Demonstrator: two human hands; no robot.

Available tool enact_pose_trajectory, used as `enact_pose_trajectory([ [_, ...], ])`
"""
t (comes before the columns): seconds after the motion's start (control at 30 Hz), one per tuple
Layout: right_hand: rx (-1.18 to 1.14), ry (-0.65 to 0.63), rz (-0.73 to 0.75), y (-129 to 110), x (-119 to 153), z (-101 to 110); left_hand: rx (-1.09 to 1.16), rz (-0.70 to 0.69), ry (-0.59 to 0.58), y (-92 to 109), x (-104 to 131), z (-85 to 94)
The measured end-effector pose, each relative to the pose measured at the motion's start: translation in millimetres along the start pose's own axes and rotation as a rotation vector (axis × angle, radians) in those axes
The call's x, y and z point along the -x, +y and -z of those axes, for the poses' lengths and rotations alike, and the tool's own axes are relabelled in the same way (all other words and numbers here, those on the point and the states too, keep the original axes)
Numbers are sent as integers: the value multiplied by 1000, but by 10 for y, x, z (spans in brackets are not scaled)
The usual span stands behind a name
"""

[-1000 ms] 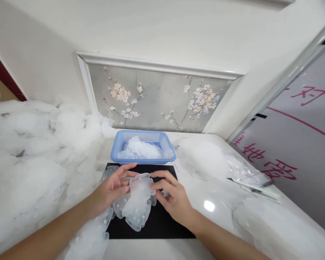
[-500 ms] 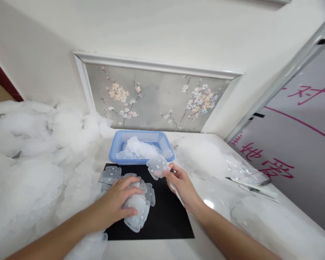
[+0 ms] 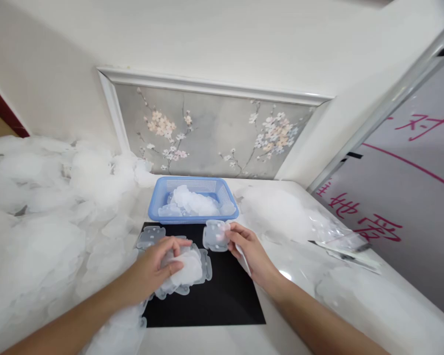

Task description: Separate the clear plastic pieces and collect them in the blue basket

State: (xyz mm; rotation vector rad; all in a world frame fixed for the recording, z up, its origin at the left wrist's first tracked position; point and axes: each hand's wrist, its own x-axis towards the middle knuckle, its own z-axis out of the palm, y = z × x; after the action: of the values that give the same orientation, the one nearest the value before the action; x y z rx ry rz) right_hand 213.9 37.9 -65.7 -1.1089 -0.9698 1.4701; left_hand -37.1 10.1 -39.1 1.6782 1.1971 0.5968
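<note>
My right hand point(image 3: 249, 249) pinches a translucent plastic piece point(image 3: 215, 235), squarish with rounded tabs and small white spots, between thumb and fingers. A whitish edge point(image 3: 243, 260) of something, perhaps more pieces, shows under that palm. My left hand point(image 3: 161, 264) is curled over a loose pile of similar plastic pieces point(image 3: 190, 268), its thumb and fingers closed on some at the top. The pile lies on a black sheet point(image 3: 229, 301), partly hidden by the hand. One more piece point(image 3: 151, 235) lies at the sheet's far left corner.
Behind the sheet stands a blue plastic basket point(image 3: 156, 199) holding more pieces. Large heaps of translucent pieces point(image 3: 40, 236) cover the left side. To the right are a bagged whitish heap point(image 3: 281, 209) and clear plastic bags point(image 3: 340, 236). A whiteboard point(image 3: 403, 197) rises at right.
My right hand's piece has turned flatter and moved slightly away from the basket rim. My left fingers have curled in, and the pile's front piece has shifted back under them.
</note>
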Motion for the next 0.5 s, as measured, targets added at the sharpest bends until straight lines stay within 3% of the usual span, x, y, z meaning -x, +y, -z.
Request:
enact_pose_trajectory([
  [0.13, 119, -32, 79, 41, -29, 65, 334, -28, 35, -67, -34, 51],
  [0.27, 565, -172, 150, 39, 62, 45, 656, 40, 121, -31, -49, 83],
  [0.4, 949, -490, 441, 56, 191, -23, 795, 129, 118, 85, -38, 85],
  [0.5, 1135, -532, 605, 115, 196, -9, 865, 185, 56, 125, -25, 92],
])
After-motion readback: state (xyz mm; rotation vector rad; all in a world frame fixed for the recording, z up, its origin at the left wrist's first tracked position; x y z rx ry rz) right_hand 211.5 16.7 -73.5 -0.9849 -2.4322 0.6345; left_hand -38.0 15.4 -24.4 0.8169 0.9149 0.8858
